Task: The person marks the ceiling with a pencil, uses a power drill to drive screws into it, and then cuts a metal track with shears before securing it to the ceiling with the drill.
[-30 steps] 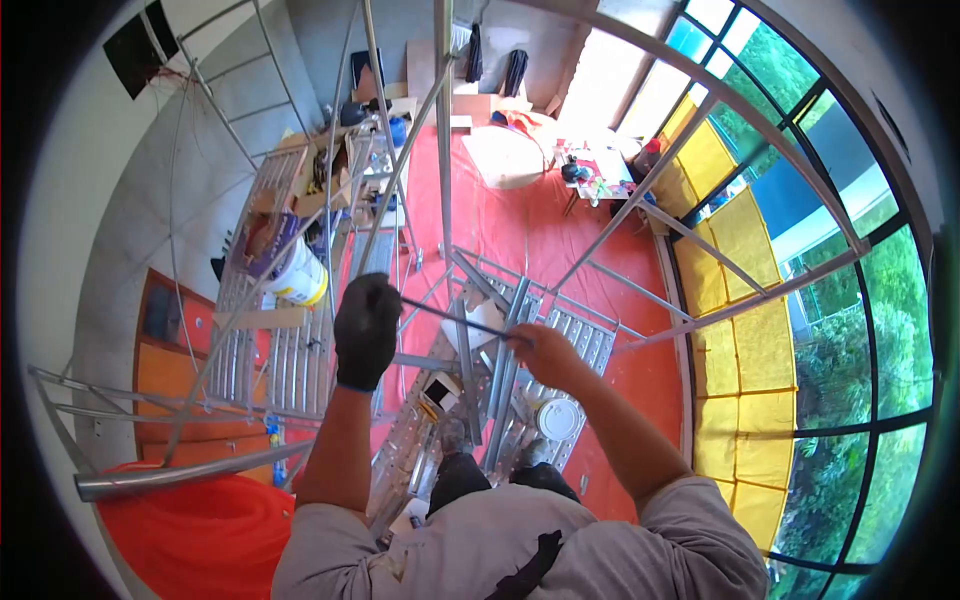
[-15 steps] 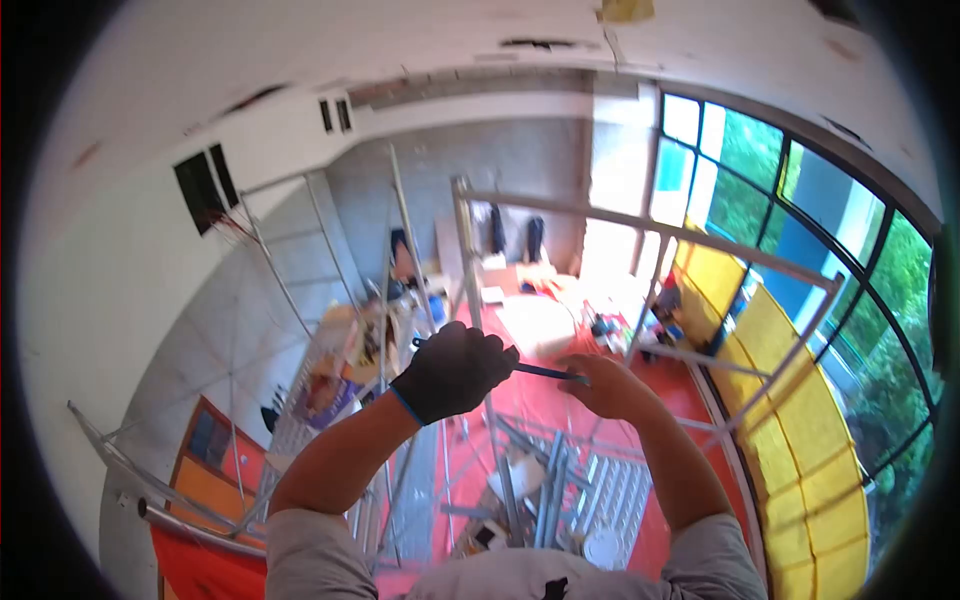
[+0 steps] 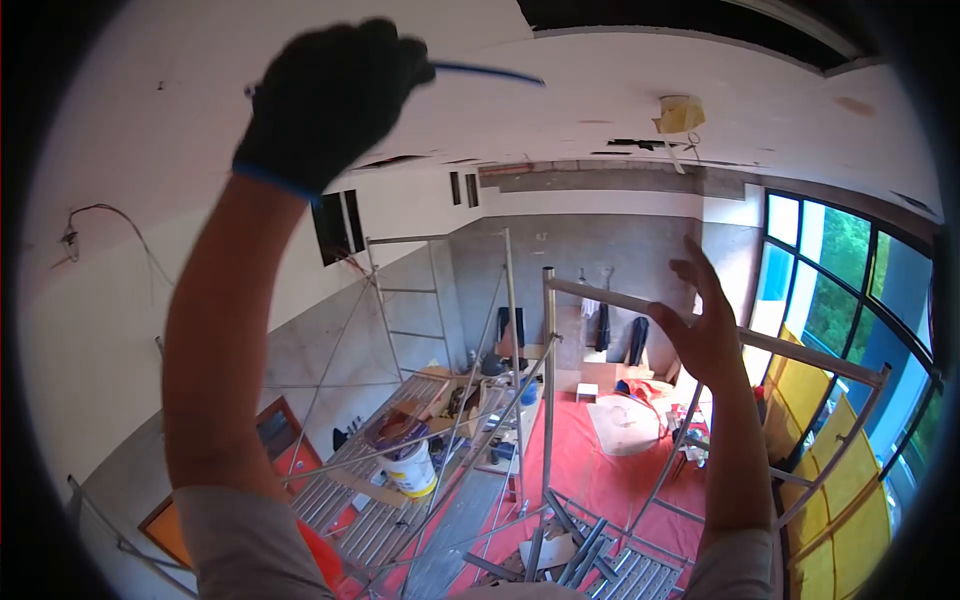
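My left hand point(image 3: 335, 100), in a black glove with a blue cuff, is raised close under the white ceiling point(image 3: 590, 70). Its fingers are wrapped round a long, thin, dark blue tool point(image 3: 490, 71); the narrow end sticks out to the right, and a small bit shows behind the fist. What kind of tool it is I cannot make out. Lower and to the right, my bare right hand point(image 3: 705, 335) is open with fingers spread and nothing in it. In view it overlaps the top rail of a metal scaffold frame point(image 3: 610, 297); contact cannot be told.
A dark rectangular opening point(image 3: 690, 25) cuts the ceiling, with a yellowish patch point(image 3: 680, 114) hanging nearby. Below stand scaffold platforms, a white bucket point(image 3: 408, 470), several loose metal strips point(image 3: 585, 550) and a red floor covering point(image 3: 600, 480). Windows point(image 3: 845, 260) line the right.
Both hands have risen and moved apart. My right hand has left the tool's end and spread open; my left hand has carried the tool up to the ceiling. The view has tilted upward.
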`<action>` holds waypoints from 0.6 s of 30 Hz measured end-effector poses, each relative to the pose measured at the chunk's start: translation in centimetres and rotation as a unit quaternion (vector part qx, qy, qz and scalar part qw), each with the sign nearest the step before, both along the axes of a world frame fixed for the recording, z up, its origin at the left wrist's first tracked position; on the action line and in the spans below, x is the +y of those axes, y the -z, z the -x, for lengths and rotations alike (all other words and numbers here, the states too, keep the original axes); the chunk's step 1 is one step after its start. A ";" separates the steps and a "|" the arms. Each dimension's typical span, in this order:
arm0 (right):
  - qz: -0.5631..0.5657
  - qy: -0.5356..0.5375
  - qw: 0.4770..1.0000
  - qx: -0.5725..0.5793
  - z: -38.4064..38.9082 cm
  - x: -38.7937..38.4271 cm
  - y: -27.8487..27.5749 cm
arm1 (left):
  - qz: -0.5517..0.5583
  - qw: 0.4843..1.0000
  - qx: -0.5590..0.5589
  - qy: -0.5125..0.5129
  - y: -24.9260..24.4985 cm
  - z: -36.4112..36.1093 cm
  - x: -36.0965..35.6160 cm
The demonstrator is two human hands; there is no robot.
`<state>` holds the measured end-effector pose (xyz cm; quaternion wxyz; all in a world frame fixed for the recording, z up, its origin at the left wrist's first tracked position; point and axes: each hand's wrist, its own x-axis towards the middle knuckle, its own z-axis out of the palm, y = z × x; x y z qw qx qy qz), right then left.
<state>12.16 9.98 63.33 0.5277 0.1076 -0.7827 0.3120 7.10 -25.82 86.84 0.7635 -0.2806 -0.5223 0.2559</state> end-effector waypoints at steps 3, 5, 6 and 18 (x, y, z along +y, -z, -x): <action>-0.018 -0.032 0.997 -0.062 -0.6 0.5 2.4 | -0.011 0.997 0.012 -0.072 -3.1 -5.3 1.7; -0.034 -0.071 0.993 -0.088 0.0 1.3 4.4 | -0.031 0.992 0.011 -0.125 -3.9 -7.8 3.4; -0.040 -0.094 0.991 -0.092 0.4 1.7 5.5 | -0.038 0.987 0.018 -0.152 -4.0 -8.6 4.1; -0.008 -0.223 0.955 -0.193 -1.3 2.9 8.5 | -0.085 0.948 0.013 -0.308 -5.4 -12.2 9.9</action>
